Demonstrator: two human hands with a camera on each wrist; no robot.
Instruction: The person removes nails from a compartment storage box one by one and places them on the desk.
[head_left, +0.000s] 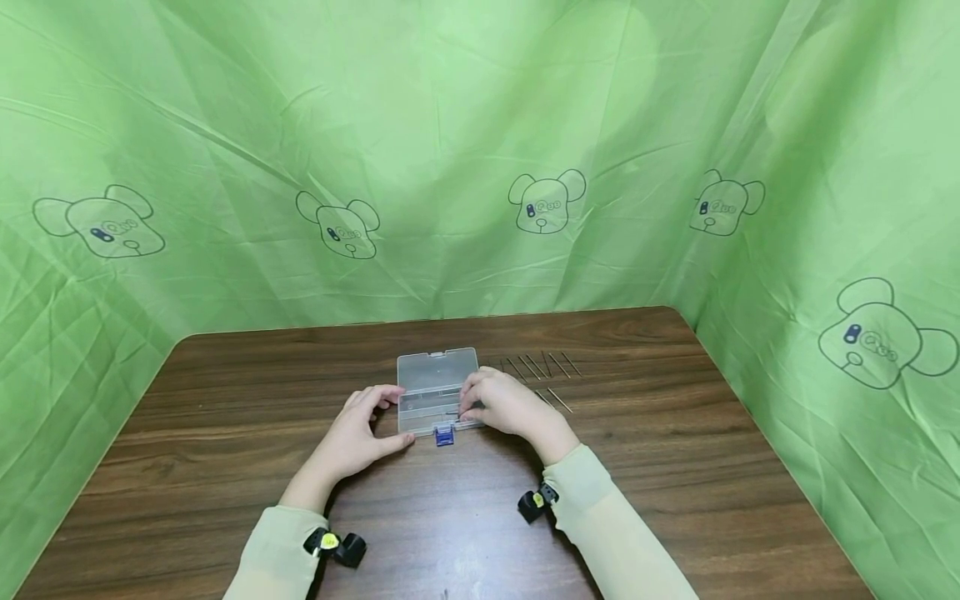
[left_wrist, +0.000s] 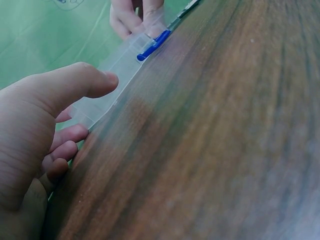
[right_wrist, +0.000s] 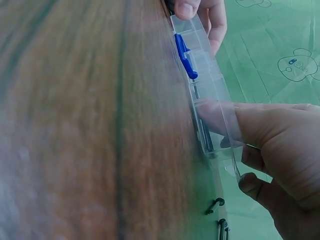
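Note:
A clear plastic compartment box (head_left: 427, 402) with a blue latch (head_left: 445, 436) lies on the table, its lid (head_left: 437, 369) folded back. My left hand (head_left: 360, 433) holds the box at its left side, thumb at the front corner and index finger farther back. My right hand (head_left: 504, 402) reaches into the right part of the box. Through the clear wall in the right wrist view, its thumb (right_wrist: 215, 115) meets a thin dark metal rod (right_wrist: 207, 137) in a compartment. The other fingertips there are partly hidden.
Several thin metal rods (head_left: 532, 367) lie in a row on the wooden table (head_left: 300, 392), right of the box. A few more rods (head_left: 559, 400) lie nearer, close to my right hand. Green cloth (head_left: 450, 125) hangs behind and beside the table.

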